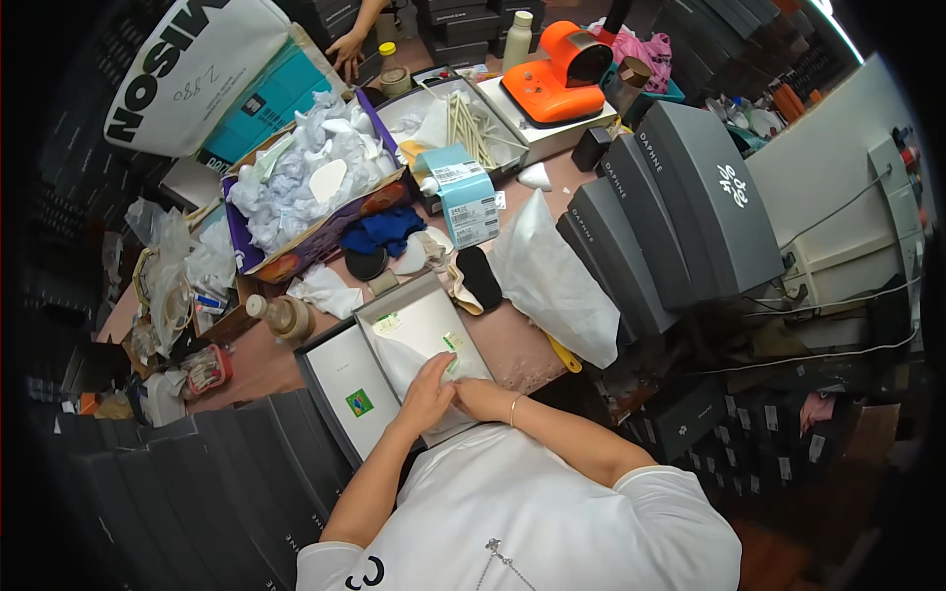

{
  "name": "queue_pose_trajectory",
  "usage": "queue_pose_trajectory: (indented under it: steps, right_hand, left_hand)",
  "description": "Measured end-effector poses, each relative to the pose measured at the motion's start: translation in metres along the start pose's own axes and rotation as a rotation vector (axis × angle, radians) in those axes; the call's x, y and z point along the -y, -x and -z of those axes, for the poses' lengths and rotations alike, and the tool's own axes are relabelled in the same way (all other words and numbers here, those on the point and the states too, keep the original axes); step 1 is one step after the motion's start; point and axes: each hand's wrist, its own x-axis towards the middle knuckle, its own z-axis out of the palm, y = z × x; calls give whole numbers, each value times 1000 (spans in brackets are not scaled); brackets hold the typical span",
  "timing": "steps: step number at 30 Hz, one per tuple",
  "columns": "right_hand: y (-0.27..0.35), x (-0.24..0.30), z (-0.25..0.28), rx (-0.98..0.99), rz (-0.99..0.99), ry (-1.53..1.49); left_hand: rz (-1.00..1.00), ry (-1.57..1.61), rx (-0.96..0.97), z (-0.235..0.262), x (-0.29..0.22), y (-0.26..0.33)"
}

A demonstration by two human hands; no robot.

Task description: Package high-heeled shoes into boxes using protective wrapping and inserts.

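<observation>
Two hands: the left hand [431, 394] is held low over the open box [424, 320], fingers stretched forward; the right hand [485, 400] is set close beside it, fingers curled; whether anything is pinched by either cannot be told

White paper [399, 358]: it is laid inside the open box, under and ahead of the fingers (the near part is hidden by the hands)

White panel [340, 369]: it is placed along the box's left side and marked with a green sticker [359, 402]

Paper handling: light, flat fingertip pressure is probably best used, outward to the walls, so that tearing and creasing are avoided
</observation>
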Motion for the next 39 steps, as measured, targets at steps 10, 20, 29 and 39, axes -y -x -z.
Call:
queue_pose_trajectory:
  steps: [10, 20, 29, 39]
  right_hand:
    - [169, -58, 181, -649, -471, 363]
    - [55, 2, 270, -767, 71, 272]
    - [103, 96, 205, 367, 208, -282]
    - [37, 52, 101, -129, 119, -248]
  left_hand:
    - [-18, 149, -31, -24, -41, -21]
    - [936, 1558, 195, -65, -85, -132]
    - [271, 1339, -46, 12, -90, -69]
    - [530, 928, -675, 28, 20, -28]
